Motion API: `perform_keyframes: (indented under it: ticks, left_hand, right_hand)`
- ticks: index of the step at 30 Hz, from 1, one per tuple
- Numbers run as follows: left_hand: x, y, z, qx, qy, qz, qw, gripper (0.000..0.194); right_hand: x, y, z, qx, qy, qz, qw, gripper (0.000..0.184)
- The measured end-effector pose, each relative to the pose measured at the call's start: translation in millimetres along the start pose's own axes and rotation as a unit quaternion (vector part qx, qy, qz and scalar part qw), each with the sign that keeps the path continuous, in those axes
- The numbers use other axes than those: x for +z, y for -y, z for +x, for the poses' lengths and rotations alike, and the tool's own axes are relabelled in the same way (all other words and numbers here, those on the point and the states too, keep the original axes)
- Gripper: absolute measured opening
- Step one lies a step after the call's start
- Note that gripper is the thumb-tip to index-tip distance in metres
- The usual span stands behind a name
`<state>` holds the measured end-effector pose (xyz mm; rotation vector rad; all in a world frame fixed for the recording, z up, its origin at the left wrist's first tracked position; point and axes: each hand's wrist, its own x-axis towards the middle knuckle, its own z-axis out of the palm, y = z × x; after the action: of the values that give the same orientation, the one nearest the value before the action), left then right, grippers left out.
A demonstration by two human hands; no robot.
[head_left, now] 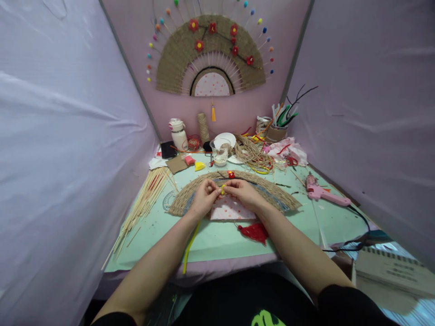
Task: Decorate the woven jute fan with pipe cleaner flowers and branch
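so both bare hands are meeting in the middle here. the left hand [204,197] and the right hand [244,194] each have thumb and fingers pinched together, the grip clamped on a small curled bright-yellow piece [223,189] held between them, just above the middle of the fan. too tiny to say what it's made of.

right under that is an arched tan fan [183,198] covered in coarse, ropey twine, with a grey-blue band curving through it and a red flower [231,174] with a yellow centre near the top. its inner half-round is whitish fabric with pinkish spots [229,210], partly behind the fingers.

nearer the body, a soft yellow strip [190,246] hangs down past the left wrist, and a stringy red tassel [254,232] lies by the right forearm. all of it's on a smooth mint-green surface [152,242].

further out: a spread of thin pale wooden sticks [146,197] to the left, a glossy pink glue gun [326,194] to the right, and a tangled heap of rough tan twine [253,151] at the back.
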<state>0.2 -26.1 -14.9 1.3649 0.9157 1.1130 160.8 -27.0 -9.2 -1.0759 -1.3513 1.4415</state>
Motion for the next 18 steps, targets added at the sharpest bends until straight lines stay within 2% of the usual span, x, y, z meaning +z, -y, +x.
perform_keyframes:
  ticks: [3, 6, 8, 12, 15, 18]
  left_hand:
    - [0.8, 1, 0, -0.023, -0.007, -0.039, 0.999, 0.037]
    - [0.7, 1, 1, -0.074, 0.0, -0.112, 0.991, 0.039]
    - [0.3, -3, 0, -0.13, 0.023, -0.177, 0.975, 0.039]
    - [1.8, -14, -3, -0.228, 0.077, -0.291, 0.926, 0.033]
    - [4.7, -21, -5, -0.231, 0.086, -0.327, 0.912, 0.03]
    - [6.9, -20, -6, -0.18, 0.035, -0.293, 0.938, 0.037]
  right_hand:
    - [0, 0, 0, 0.001, 0.017, 0.008, 1.0, 0.03]
    - [0, -1, 0, -0.016, 0.041, 0.015, 0.999, 0.029]
    - [1, 0, -1, -0.038, 0.053, 0.037, 0.997, 0.028]
    - [6, 2, -4, -0.072, 0.078, 0.105, 0.989, 0.025]
    - [7, 3, -4, -0.091, 0.097, 0.142, 0.981, 0.026]
    - [6, 4, -2, -0.076, 0.073, 0.123, 0.987, 0.029]
